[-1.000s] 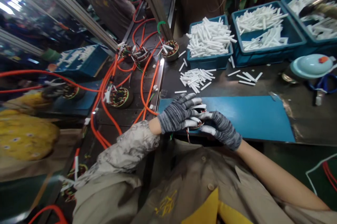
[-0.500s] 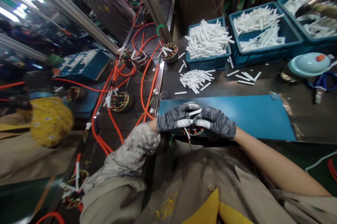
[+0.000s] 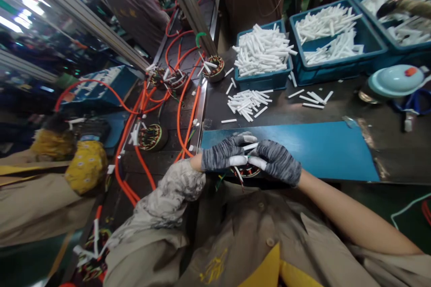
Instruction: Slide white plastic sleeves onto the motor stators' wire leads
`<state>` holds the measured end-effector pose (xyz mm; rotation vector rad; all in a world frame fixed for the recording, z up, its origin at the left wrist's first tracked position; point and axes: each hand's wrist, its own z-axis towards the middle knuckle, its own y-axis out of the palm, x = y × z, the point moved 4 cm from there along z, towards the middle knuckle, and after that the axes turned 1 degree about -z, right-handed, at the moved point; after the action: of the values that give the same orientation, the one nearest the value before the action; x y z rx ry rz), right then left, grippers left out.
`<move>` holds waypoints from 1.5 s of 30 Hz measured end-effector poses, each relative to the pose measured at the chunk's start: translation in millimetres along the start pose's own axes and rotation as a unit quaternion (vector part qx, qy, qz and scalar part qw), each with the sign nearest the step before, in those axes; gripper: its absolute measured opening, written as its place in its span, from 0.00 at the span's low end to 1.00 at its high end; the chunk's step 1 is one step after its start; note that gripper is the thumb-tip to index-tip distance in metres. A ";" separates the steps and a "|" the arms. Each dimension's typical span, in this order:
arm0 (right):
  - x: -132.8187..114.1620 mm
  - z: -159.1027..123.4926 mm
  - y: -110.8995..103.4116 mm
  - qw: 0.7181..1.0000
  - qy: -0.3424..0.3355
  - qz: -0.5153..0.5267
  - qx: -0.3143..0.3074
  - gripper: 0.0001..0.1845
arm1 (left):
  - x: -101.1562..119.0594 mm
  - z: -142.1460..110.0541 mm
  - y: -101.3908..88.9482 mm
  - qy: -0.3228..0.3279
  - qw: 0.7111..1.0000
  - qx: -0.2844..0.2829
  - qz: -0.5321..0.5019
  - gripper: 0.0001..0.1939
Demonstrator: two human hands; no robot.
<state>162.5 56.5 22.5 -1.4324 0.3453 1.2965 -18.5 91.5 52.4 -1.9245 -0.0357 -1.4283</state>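
Note:
My left hand (image 3: pixel 224 154) and my right hand (image 3: pixel 278 161) wear grey striped gloves with white fingertips and meet at the near edge of a blue mat (image 3: pixel 313 147). Both pinch a short white tube (image 3: pixel 249 146) held between their fingertips. Just below the hands lies a round wound stator (image 3: pixel 251 171) with thin red, white and green wires hanging from it, partly hidden by my fingers.
Loose white tubes (image 3: pixel 247 102) lie beyond the mat, with blue bins (image 3: pixel 262 78) heaped with more behind. A pale blue dish (image 3: pixel 397 81) sits at right. A conveyor (image 3: pixel 168 112) at left carries stators and orange cables. Another person's yellow cap (image 3: pixel 85 165) shows at far left.
Both hands lifted off the stator and came together, pinching the white tube above it. The yellow-capped person at left shifted.

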 end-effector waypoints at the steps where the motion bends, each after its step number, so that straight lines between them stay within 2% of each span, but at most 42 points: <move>1: -0.3 -2.8 1.1 1.000 0.007 -0.006 0.005 0.14 | 2.5 1.8 1.6 0.008 0.998 0.001 0.064 0.29; 3: -1.0 -9.1 -0.3 0.999 0.019 0.032 0.022 0.12 | 10.0 7.1 8.7 0.018 0.981 0.000 0.192 0.25; 5: 2.5 -14.4 -9.3 0.992 0.043 0.105 0.053 0.13 | 19.0 15.8 18.9 0.026 0.949 0.000 0.313 0.24; 8: 23.0 -14.8 -39.4 0.978 0.092 0.156 0.103 0.14 | 27.0 34.4 31.3 0.023 0.932 0.010 0.362 0.18; 9: 34.0 -12.5 -54.7 0.978 0.112 0.125 0.123 0.14 | 27.3 40.8 32.8 0.016 0.936 0.019 0.350 0.16; 10: 46.6 -10.1 -74.2 0.974 0.139 0.051 0.170 0.14 | 26.5 46.5 32.4 0.004 0.944 0.034 0.328 0.15; 11: 59.5 -7.8 -94.8 0.961 0.171 -0.044 0.212 0.15 | 25.1 50.8 29.8 -0.014 0.952 0.059 0.301 0.14; 12: 72.1 -5.0 -113.8 0.940 0.205 -0.146 0.229 0.16 | 23.4 53.4 25.0 -0.037 0.956 0.096 0.273 0.14; 14: 94.4 1.0 -144.6 0.886 0.258 -0.325 0.208 0.18 | 21.3 51.8 11.5 -0.071 0.956 0.187 0.216 0.15; 16: 111.7 6.5 -161.0 0.860 0.268 -0.408 0.149 0.17 | 21.4 42.7 -0.9 -0.072 0.954 0.242 0.164 0.25; 17: 117.3 8.7 -164.2 0.858 0.257 -0.427 0.126 0.16 | 21.1 36.1 -5.5 -0.067 0.955 0.247 0.149 0.33; 19: 122.2 11.8 -162.9 0.863 0.223 -0.442 0.104 0.17 | 17.9 19.8 -10.7 -0.062 0.958 0.227 0.162 0.48; 21: 118.8 13.2 -154.0 0.870 0.193 -0.441 0.111 0.17 | 10.3 1.3 -10.4 -0.063 0.951 0.201 0.226 0.54; 23: 105.1 11.9 -139.4 0.882 0.172 -0.414 0.144 0.15 | 0.5 -14.4 -2.9 -0.043 0.936 0.172 0.305 0.53; 26: 62.1 2.4 -109.8 0.904 0.131 -0.355 0.200 0.14 | -11.6 -27.7 17.6 0.003 0.908 0.150 0.390 0.44; 28: 23.0 -9.3 -89.9 0.937 0.053 -0.255 0.233 0.14 | -12.7 -30.1 31.7 0.026 0.887 0.180 0.425 0.38; 30: -8.7 -23.5 -74.4 0.962 0.008 -0.155 0.226 0.12 | -8.1 -29.7 43.9 0.041 0.866 0.231 0.442 0.38; 32: -23.0 -37.0 -65.5 0.974 0.036 -0.095 0.204 0.09 | -2.6 -28.2 53.2 0.039 0.851 0.274 0.446 0.41; 35: -17.0 -51.3 -61.8 0.970 0.134 -0.023 0.199 0.08 | -1.2 -26.2 60.0 0.003 0.845 0.309 0.436 0.40; 39: -0.6 -52.1 -57.5 0.955 0.219 0.054 0.190 0.12 | -4.0 -25.8 61.7 0.018 0.851 0.327 0.411 0.24; 42: 0.6 -45.9 -55.5 0.955 0.224 0.077 0.176 0.12 | -8.0 -24.3 60.6 -0.001 0.871 0.308 0.382 0.19; 45: -3.7 -40.9 -62.6 0.971 0.162 0.009 0.173 0.10 | -9.8 -22.1 59.8 -0.028 0.886 0.286 0.364 0.18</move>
<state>231.1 41.9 48.8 -1.3376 0.7661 0.9543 -15.0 38.9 15.1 -1.2715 0.1997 -0.7352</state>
